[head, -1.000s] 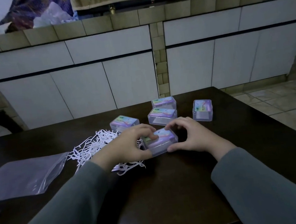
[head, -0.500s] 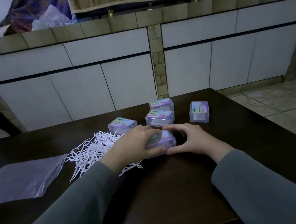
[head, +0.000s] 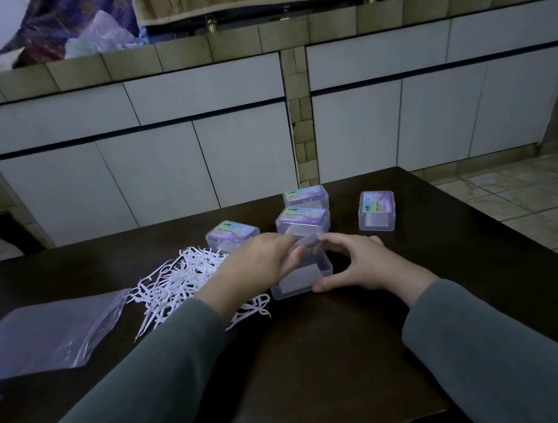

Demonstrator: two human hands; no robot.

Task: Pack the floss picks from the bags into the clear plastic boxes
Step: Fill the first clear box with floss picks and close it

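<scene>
Head cam, fwd-down over table (head: pixel 321 362).

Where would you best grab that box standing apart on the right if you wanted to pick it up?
Probably by its two long sides, coming down from above. The box on the right lies flat on the table with its lid shut and bare table on every side, so thumb and fingers can straddle its narrower width. Its label covers the top, which offers only a flat face to pinch.
</scene>
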